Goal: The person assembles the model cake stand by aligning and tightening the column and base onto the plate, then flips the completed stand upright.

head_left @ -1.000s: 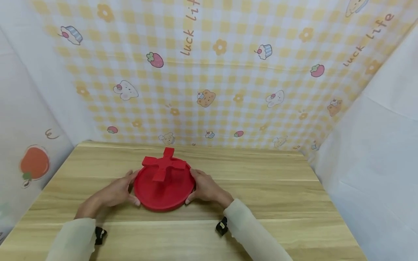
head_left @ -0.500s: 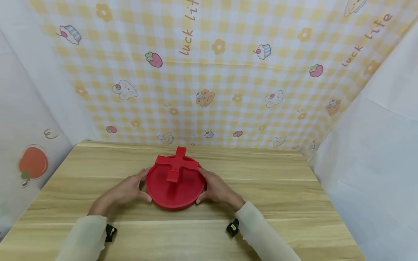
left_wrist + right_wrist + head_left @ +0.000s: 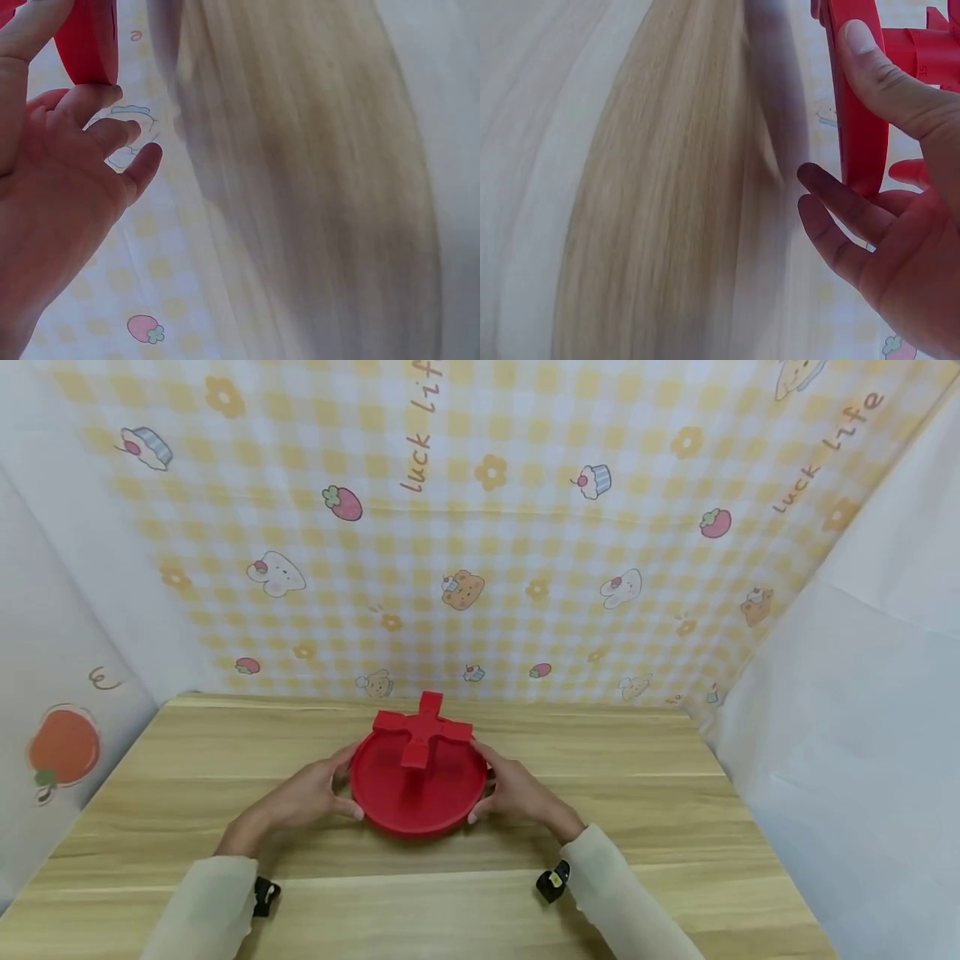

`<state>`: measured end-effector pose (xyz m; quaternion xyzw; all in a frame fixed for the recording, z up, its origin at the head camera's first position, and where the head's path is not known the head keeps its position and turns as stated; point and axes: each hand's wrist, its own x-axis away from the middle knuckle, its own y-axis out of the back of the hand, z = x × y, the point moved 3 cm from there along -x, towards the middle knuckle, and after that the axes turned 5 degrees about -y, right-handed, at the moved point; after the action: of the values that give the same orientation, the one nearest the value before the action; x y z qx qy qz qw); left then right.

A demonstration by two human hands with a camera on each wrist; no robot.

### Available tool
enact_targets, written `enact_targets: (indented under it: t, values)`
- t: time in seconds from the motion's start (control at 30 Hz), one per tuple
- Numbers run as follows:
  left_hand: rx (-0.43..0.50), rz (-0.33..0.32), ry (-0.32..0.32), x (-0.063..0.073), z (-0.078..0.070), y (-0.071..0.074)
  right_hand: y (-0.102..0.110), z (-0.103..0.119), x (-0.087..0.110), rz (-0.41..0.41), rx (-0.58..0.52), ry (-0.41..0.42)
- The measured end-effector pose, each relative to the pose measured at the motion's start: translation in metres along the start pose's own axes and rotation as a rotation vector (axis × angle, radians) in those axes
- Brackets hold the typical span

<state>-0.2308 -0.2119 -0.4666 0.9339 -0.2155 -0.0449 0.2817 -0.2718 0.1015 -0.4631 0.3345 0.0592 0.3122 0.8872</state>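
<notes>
A red round dish (image 3: 386,797) with a low raised rim is held level above the wooden table. From its middle rises a post topped by a red four-armed cross (image 3: 423,729). My left hand (image 3: 311,793) grips the dish's left edge, thumb at the near side and fingers round the far side. Opposite it, my right hand (image 3: 517,789) holds the right edge the same way. In the right wrist view, the right thumb (image 3: 866,52) presses the rim and a gap shows between dish and table. The left wrist view shows fingertips (image 3: 94,97) under the dish's edge.
The wooden table (image 3: 420,910) spreads out on every side of the dish. A yellow-checked cloth (image 3: 525,560) hangs behind it, with white cloth walls (image 3: 847,718) at the left and right. Black wrist cameras (image 3: 553,882) sit at both sleeves.
Both hands have carried the red dish to the right, and slightly away toward the back cloth. The grip on the rim looks the same. The head view has shifted a little.
</notes>
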Motion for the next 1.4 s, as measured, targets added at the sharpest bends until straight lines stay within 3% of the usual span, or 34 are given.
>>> enact_targets:
  t: [0.2,0.33,0.73,0.97,1.13,1.4]
  values:
    - [-0.043,0.026,0.036,-0.003,-0.005,-0.002,0.005,-0.005,0.006,0.009,-0.042,-0.023]
    - [-0.048,0.029,0.029,-0.002,-0.007,-0.001,0.008,-0.007,0.007,-0.003,-0.127,-0.045]
    - [0.062,0.062,-0.081,-0.006,-0.023,0.006,0.022,-0.002,0.006,-0.026,-0.324,-0.085]
    - [0.091,0.034,-0.061,-0.01,-0.031,0.01,0.028,0.0,0.008,-0.105,-0.424,-0.135]
    - [0.112,0.007,-0.061,-0.012,-0.034,0.01,0.03,0.001,0.007,-0.122,-0.387,-0.134]
    - [0.131,-0.067,0.018,-0.017,-0.037,0.01,0.026,0.003,0.002,-0.194,-0.25,-0.094]
